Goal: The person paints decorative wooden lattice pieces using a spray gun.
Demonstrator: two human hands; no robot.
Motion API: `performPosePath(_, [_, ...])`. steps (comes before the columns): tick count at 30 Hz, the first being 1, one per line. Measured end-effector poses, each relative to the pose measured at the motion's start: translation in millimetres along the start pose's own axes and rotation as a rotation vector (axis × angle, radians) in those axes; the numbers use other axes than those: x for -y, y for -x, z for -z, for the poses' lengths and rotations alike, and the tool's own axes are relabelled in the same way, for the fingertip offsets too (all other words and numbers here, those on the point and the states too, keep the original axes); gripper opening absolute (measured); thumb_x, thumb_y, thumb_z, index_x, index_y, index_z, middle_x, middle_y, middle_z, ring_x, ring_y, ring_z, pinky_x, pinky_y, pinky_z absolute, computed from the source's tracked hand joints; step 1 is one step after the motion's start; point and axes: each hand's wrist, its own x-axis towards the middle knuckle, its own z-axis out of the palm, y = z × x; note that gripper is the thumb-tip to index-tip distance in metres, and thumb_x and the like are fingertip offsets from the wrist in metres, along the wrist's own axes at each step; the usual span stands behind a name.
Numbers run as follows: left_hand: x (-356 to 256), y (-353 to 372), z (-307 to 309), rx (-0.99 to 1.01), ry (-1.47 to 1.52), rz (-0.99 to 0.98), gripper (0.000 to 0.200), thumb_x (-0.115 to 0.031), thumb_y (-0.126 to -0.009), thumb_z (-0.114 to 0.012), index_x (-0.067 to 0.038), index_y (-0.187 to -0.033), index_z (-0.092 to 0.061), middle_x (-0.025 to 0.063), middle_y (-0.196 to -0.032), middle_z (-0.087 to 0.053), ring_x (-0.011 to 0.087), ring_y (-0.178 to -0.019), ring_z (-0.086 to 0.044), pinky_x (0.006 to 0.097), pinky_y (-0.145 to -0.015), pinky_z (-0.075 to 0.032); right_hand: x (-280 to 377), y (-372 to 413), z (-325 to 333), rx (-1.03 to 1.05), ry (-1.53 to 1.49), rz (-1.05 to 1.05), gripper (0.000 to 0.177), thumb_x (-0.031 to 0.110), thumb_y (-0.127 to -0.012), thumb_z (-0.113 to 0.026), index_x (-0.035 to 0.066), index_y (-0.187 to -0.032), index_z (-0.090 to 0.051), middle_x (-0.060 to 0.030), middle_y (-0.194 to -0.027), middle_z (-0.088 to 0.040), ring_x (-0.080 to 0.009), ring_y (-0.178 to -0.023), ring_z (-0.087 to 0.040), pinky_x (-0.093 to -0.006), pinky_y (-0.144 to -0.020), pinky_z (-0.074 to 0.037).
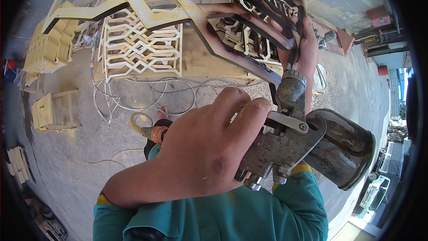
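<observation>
My left hand (205, 147) is wrapped round a worn metal spray gun (276, 151), two fingers over its trigger side. A dark, paint-stained cup (345, 147) is attached at the gun's right. The nozzle end points up towards a large openwork frame (169, 11) of angled bars. Beyond the gun, my right hand (307, 47) grips the frame's right part, its fingers partly hidden by the bars. The frame is cream on the left and dark brown on the right, with blended brown patches between. A hose fitting (156, 134) shows behind my left wrist.
Cream lattice panels (142, 47) lie on a board behind, beside stacked cream pieces (51, 49). Hoses (167, 102) loop over the concrete floor. A small wooden stool (55, 109) stands left, and a red-sided tray (343, 42) lies right. Vehicles (374, 192) show at far right.
</observation>
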Motion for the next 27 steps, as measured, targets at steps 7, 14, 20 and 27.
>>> performPosePath(7, [6,2,4,-0.049,-0.001,-0.02,0.06,-0.024,-0.068,-0.079,0.002,-0.117,-0.056,0.0185,-0.106,-0.062,0.0342,-0.092,-0.064,0.0395,-0.073,-0.056,1,4,7,-0.1,0.132,0.111,0.035,0.038,-0.104,-0.044,0.005,-0.103,-0.057,-0.0136,-0.096,-0.069,-0.0326,-0.086,-0.071,-0.045,-0.075,-0.061])
performPosePath(14, [26,15,19,-0.122,-0.098,-0.015,0.076,-0.038,-0.064,-0.08,-0.003,-0.125,-0.051,0.0181,-0.114,-0.056,0.0368,-0.101,-0.062,0.0432,-0.077,-0.053,15,31,-11,-0.14,0.251,0.287,0.035,0.042,-0.103,-0.047,0.008,-0.098,-0.057,-0.0128,-0.089,-0.07,-0.0228,-0.079,-0.07,-0.0339,-0.071,-0.056])
performPosePath(20, [32,12,20,-0.297,-0.082,0.014,0.064,-0.013,-0.067,-0.083,0.003,-0.121,-0.053,0.0175,-0.104,-0.06,0.0305,-0.09,-0.063,0.0366,-0.076,-0.051,28,31,11,-0.125,0.184,-0.033,0.036,0.043,-0.103,-0.046,0.009,-0.097,-0.055,-0.0141,-0.096,-0.069,-0.025,-0.092,-0.069,-0.0377,-0.079,-0.056])
performPosePath(27, [31,3,14,-0.349,-0.056,0.13,0.053,0.002,-0.073,-0.069,0.004,-0.122,-0.049,0.0166,-0.103,-0.059,0.0218,-0.082,-0.063,0.0317,-0.073,-0.05,0,21,1,-0.216,0.134,0.237,0.034,0.04,-0.102,-0.047,0.008,-0.102,-0.056,-0.0144,-0.101,-0.068,-0.0254,-0.096,-0.067,-0.0389,-0.081,-0.056])
